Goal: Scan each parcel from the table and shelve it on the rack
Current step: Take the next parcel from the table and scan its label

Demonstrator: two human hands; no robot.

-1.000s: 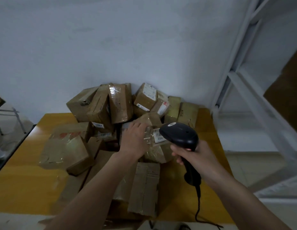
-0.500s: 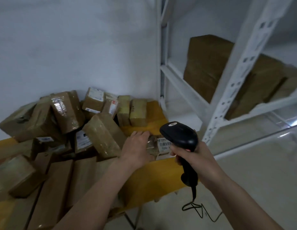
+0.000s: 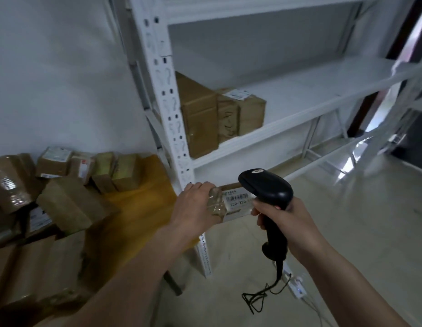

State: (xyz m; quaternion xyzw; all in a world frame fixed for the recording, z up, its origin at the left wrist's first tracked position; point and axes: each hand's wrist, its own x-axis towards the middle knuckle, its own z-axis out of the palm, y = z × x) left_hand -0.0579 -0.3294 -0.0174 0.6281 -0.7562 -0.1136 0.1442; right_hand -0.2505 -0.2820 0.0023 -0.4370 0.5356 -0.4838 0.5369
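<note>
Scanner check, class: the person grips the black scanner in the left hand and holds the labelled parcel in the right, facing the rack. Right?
Not quite: the hands are swapped. The head view shows the right hand gripping the scanner and the left hand holding the labelled parcel, facing the rack.

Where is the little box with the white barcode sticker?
In the head view, the small cardboard parcel with the white barcode label is low and central, gripped by the left hand, just left of the black handheld scanner held by the right hand.

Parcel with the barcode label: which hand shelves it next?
Left. The left hand already grips the parcel, held off the table beside the rack. The right hand is occupied gripping the scanner. The shelf has bare space beside the stored boxes.
</note>
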